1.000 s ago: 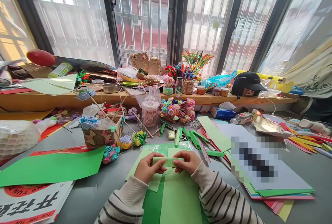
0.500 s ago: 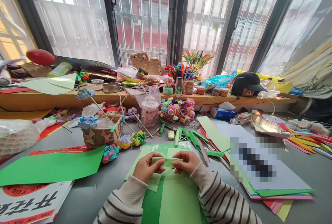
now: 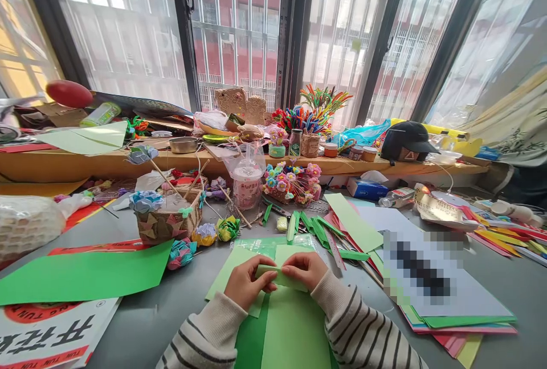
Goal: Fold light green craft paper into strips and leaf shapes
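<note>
Left grip [image 3: 247, 282]: bent inward at the wrist, with thumb stretched to the right and fingers curled behind; closed on the left part of the folded light-green paper [image 3: 265, 269].
Right grip [image 3: 306, 271]: turned to face the left one, with thumb and forefinger pinched together near the middle of the same paper.
Folded paper: between both grips, over the upper part of the light-green sheet [image 3: 294, 329]; impossible to tell if touching it.
Striped sleeves [image 3: 367, 329]: slanted toward each other from the lower edge, with cuffs at the wrists.
Under the light-green sheet: dark green sheet [image 3: 250, 343], lying on the grey tabletop [image 3: 166, 329].
Beyond the grips: green folded strips [image 3: 320, 226], scattered near a ruler [image 3: 335, 249].
To the left: basket [image 3: 166, 225] with paper flowers.
To the right: white sheet [image 3: 474, 283], on top of coloured papers.
</note>
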